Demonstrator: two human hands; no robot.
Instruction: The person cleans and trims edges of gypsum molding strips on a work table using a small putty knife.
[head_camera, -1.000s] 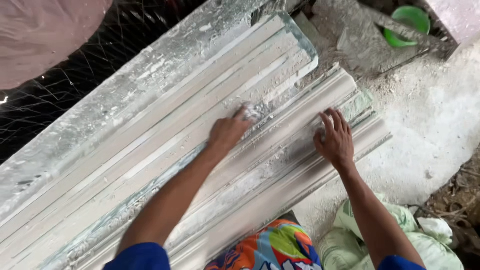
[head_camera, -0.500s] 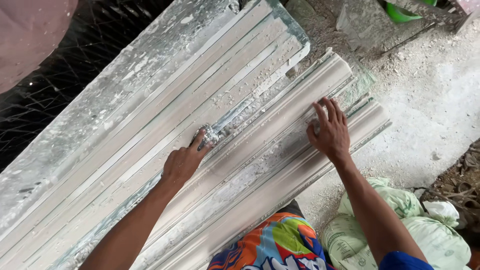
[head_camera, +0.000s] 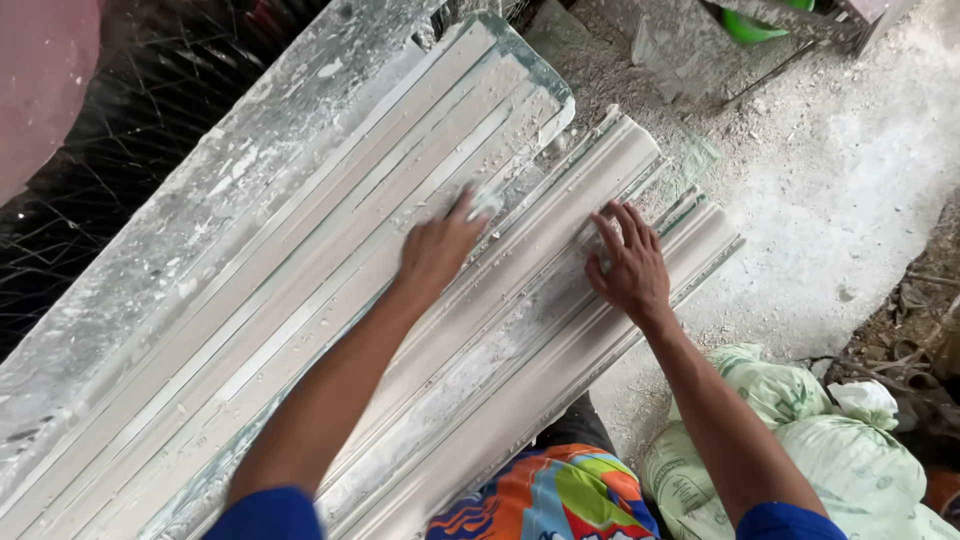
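The long white plaster cornice mouldings (head_camera: 300, 300) lie side by side in dusty ribbed strips, their long axis running from near left up to far right, with the grey dusty floor (head_camera: 850, 200) off to the right and pale green sacks (head_camera: 800, 440) near right. The left hand (head_camera: 440, 250) reaches along that axis, pressing something small and pale, too blurred to name, onto a middle strip under curled fingers, grip clenched on it. The right hand (head_camera: 630, 265) lies flat, fingers spread, grasping nothing, steadying the nearest strip's far end.
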